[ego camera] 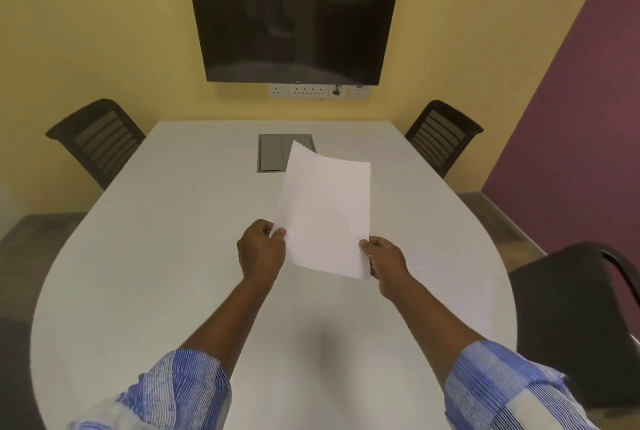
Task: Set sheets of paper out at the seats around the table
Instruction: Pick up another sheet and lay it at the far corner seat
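I hold white paper [325, 211] in the air above the middle of the white oval table [156, 239]. My left hand [261, 249] pinches its lower left edge between thumb and fingers. My right hand [384, 260] grips its lower right corner. I cannot tell if it is one sheet or several. A faint white sheet [464, 305] lies flat on the table by the near right chair [571, 318]. Another pale sheet [389, 154] seems to lie by the far right chair [441, 135].
A black chair [97, 138] stands at the table's far left side. A grey cable hatch [272, 152] is set into the tabletop beyond the paper. A dark screen [294, 14] and wall sockets [311, 91] are on the yellow wall behind.
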